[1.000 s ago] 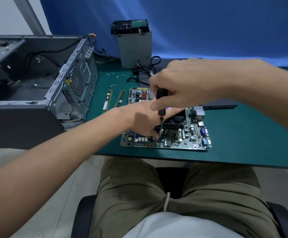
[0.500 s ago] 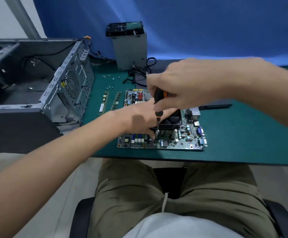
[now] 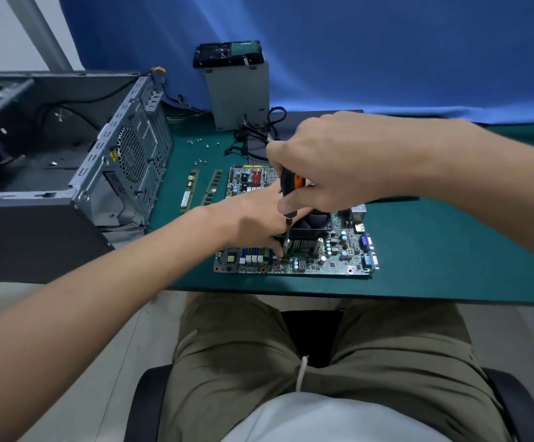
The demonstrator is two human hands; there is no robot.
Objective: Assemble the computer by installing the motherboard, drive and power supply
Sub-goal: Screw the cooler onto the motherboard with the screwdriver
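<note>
The green motherboard point(image 3: 323, 266) lies flat on the green mat near the table's front edge. A black CPU cooler point(image 3: 315, 226) sits on it. My right hand point(image 3: 339, 161) grips a black-and-orange screwdriver point(image 3: 288, 189) held upright, its tip at the cooler's front left corner. My left hand point(image 3: 253, 221) rests on the board beside the cooler, its fingertips down at the screwdriver's tip. The open grey computer case point(image 3: 68, 173) lies on its side at the left. The grey power supply point(image 3: 237, 90) stands at the back with a hard drive point(image 3: 227, 54) on top.
Two RAM sticks point(image 3: 200, 191) lie on the mat between the case and the board. Several small screws point(image 3: 200, 151) are scattered behind them. Black cables point(image 3: 256, 135) trail from the power supply. The mat point(image 3: 450, 250) stretches to the right. My lap is under the table edge.
The view has shifted slightly. My right hand has turned a little on the screwdriver, showing its orange band. The left hand stays by the cooler.
</note>
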